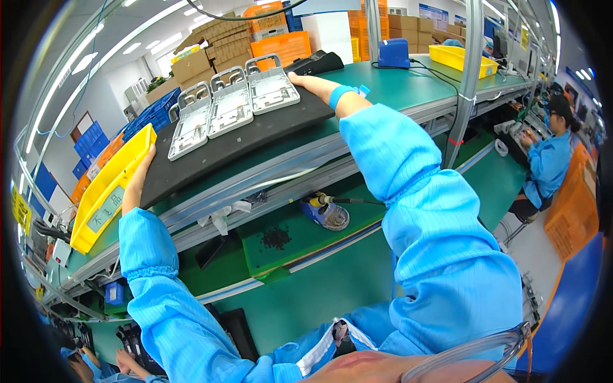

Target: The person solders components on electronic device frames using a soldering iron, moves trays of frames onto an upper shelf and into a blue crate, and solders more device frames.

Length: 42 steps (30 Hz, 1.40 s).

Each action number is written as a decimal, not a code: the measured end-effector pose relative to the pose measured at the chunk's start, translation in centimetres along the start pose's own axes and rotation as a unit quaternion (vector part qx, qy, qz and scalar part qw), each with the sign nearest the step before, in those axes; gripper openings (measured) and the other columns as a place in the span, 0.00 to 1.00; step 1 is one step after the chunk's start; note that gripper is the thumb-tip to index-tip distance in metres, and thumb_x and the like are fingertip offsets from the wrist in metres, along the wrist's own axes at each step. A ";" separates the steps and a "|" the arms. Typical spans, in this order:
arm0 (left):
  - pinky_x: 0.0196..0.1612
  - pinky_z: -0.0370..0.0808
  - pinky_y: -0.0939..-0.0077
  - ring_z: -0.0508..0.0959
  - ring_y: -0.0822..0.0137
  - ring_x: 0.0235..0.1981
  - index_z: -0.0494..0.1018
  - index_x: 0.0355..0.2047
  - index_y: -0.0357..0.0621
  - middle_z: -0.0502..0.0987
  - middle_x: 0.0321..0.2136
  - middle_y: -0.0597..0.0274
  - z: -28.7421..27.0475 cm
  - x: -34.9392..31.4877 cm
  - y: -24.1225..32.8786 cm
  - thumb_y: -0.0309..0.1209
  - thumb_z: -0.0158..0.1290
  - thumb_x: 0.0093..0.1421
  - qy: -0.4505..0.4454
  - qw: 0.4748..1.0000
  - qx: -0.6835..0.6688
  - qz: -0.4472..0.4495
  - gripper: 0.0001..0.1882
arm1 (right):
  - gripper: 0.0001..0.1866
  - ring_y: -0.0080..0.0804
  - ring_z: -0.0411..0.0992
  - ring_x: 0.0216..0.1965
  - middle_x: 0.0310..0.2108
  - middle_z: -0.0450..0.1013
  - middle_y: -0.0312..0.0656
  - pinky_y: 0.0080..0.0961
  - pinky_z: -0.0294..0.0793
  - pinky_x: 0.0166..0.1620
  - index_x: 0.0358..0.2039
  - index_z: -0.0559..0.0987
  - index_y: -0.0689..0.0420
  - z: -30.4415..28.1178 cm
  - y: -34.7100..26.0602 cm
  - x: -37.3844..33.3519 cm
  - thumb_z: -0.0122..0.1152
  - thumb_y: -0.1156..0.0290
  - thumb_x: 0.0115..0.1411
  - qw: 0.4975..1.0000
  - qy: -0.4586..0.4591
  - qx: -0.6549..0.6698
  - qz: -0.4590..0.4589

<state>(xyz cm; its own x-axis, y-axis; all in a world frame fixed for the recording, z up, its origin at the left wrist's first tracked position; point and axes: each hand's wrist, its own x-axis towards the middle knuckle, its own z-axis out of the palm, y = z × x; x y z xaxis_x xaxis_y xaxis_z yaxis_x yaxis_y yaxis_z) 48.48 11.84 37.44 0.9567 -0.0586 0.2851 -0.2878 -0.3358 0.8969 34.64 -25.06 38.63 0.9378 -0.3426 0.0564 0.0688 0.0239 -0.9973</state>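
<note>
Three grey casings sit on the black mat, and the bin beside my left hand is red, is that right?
Not quite: the head view shows the bin beside your left hand is yellow, not red. The three grey casings do sit on the black mat.

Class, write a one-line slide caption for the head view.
Left hand and right hand at opposite sides of a black board bearing three grey casings, yellow bin alongside.

Dark-lettered green label (106, 209) on yellow bin (85, 235).
</note>
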 end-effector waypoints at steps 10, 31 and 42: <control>0.31 0.71 0.86 0.74 0.73 0.29 0.69 0.38 0.41 0.73 0.33 0.61 1.4 -5.2 3.2 0.39 0.53 0.48 -0.039 0.981 -0.185 -0.030 0.19 | 0.16 0.30 0.72 0.25 0.30 0.73 0.46 0.24 0.72 0.30 0.36 0.72 0.62 -1.6 0.2 -0.8 0.44 0.63 0.55 0.998 0.008 0.028 0.059; 0.45 0.69 0.74 0.71 0.62 0.42 0.62 0.46 0.38 0.65 0.45 0.50 8.0 -22.7 7.0 0.28 0.43 0.55 -0.222 0.897 -0.361 0.124 0.17 | 0.15 0.23 0.71 0.25 0.29 0.73 0.38 0.21 0.73 0.29 0.35 0.74 0.61 -17.7 -0.5 -30.1 0.52 0.63 0.54 0.989 0.139 0.039 -0.026; 0.38 0.72 0.73 0.74 0.63 0.35 0.66 0.42 0.38 0.71 0.38 0.54 25.0 -43.5 13.0 0.42 0.43 0.54 -0.518 0.656 -0.510 -0.203 0.22 | 0.21 0.21 0.62 0.46 0.49 0.61 0.37 0.15 0.63 0.46 0.51 0.61 0.62 -32.8 4.1 -52.5 0.44 0.69 0.58 0.934 0.354 -0.029 0.023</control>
<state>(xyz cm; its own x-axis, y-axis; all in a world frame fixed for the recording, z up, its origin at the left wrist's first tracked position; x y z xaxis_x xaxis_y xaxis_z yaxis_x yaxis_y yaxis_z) 4.23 -13.47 28.29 0.3273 -0.9439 0.0446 0.6264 0.2521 0.7376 -25.52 -37.78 30.10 0.4769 -0.8789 -0.0096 -0.0035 0.0091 -1.0000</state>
